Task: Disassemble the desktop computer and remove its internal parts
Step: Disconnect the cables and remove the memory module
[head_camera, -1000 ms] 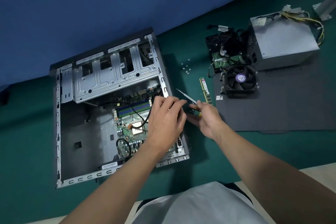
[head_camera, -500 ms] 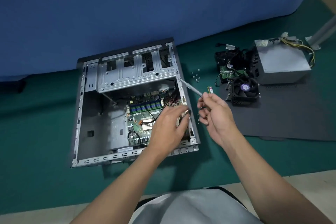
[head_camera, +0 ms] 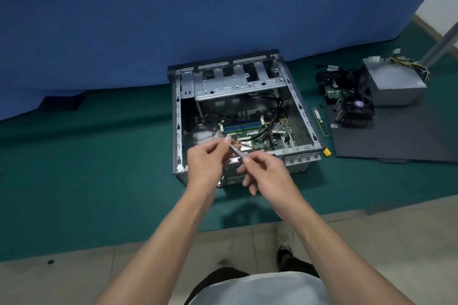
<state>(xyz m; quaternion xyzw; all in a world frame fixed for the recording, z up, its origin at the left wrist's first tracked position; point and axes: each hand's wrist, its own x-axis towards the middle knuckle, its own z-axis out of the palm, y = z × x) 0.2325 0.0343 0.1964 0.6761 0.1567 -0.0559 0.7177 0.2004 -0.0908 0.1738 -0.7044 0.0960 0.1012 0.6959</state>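
Head view looks down on your two hands meeting in front of the near edge of the open desktop case (head_camera: 177, 131). The case lies on its side on the green floor covering (head_camera: 99, 156), against a blue backdrop (head_camera: 173, 20). Your left hand (head_camera: 207, 161) pinches the upper end of a slim metal tool (head_camera: 237, 152) between thumb and forefinger. Your right hand (head_camera: 269, 173) pinches its lower end, with the other fingers loosely curled below. The tool slants across the gap between both hands, which hang above the case's near wall without touching it.

Just beyond your fingers, the motherboard (head_camera: 257, 135) sits inside the case with its blue memory slots and black cables showing. A small yellow piece (head_camera: 327, 151) lies at the case's near right corner. To the right of the case, a loose memory stick (head_camera: 321, 122) lies on the green covering. Farther right, a cooler fan (head_camera: 358, 106) and the grey power supply (head_camera: 394, 82) rest on a dark mat (head_camera: 396, 138), well apart from both hands.
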